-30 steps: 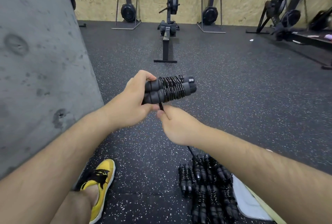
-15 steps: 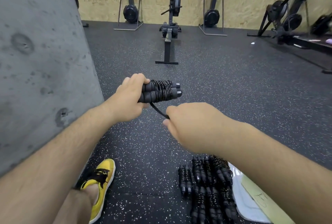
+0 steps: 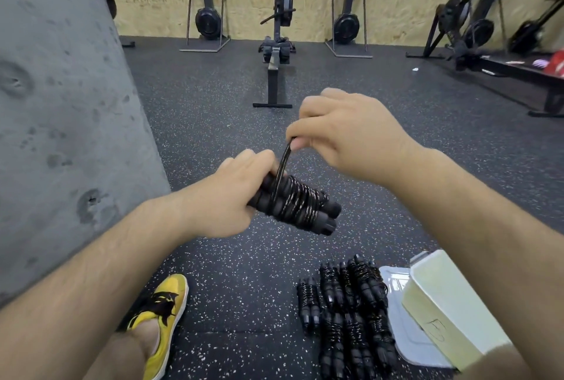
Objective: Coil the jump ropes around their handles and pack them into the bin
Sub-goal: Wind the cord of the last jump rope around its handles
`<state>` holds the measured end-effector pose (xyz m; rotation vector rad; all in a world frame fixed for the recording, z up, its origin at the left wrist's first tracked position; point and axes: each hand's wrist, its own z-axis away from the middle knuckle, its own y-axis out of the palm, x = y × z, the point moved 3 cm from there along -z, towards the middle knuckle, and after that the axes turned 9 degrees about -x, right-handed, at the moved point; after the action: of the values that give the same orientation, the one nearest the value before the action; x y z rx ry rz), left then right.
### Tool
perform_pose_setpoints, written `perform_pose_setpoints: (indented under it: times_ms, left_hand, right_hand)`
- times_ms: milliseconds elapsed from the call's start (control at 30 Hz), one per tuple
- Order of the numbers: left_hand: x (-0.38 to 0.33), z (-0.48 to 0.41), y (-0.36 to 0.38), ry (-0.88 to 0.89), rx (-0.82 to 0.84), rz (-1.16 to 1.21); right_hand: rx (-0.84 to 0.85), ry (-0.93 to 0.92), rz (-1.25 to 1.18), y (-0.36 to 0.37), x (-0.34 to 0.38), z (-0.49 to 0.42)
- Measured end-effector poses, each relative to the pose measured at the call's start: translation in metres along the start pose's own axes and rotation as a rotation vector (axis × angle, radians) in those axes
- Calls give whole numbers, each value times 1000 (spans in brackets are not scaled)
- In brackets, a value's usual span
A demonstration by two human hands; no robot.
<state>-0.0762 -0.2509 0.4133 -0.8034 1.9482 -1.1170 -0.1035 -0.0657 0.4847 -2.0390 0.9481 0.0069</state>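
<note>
My left hand (image 3: 227, 193) grips the near ends of two black jump-rope handles (image 3: 300, 207) held side by side, with black cord coiled several turns around them. Above them my right hand (image 3: 345, 132) pinches a loop of the rope's loose end (image 3: 283, 160), pulled taut up from the handles. On the floor at the lower right lies a pile of several coiled jump ropes (image 3: 348, 309). Beside the pile stands a pale green bin (image 3: 439, 303), partly hidden by my right forearm.
A grey concrete wall (image 3: 61, 105) rises on the left. My yellow shoe (image 3: 164, 309) rests on the speckled black rubber floor. A rowing machine (image 3: 276, 53) stands ahead, with more machines along the plywood back wall and at the right.
My right hand rose from below the handles to above them, carrying the rope end up and over. The handle bundle dropped lower and tilted down to the right.
</note>
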Motion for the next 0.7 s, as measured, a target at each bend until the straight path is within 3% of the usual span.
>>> perform_pose_setpoints:
  times_ms: [233,300,333,367,433,500,700]
  left_hand:
    - [-14,5,-6,6,-37,606]
    - [-16,3,-6,-11,-108,666]
    - [-16,1,-6,-34,-143,704]
    - [-15,-1,-5,-59,-171,743]
    - [-10,-5,-3,-74,-243,706]
    - [-1,-9,-3,-57,-321,497]
    - [5,-7,8,-135,-325,243]
  right_hand:
    - [53,324,-329,35,-22,22]
    - [301,368,-348,49,-7,29]
    - [393,510,-399,58,4,35]
    - [388,583,-431,62,16,39]
    - [232,645,-575,67,36,34]
    - [116,733,-729,74,42,27]
    - [198,726,-799,68,47,24]
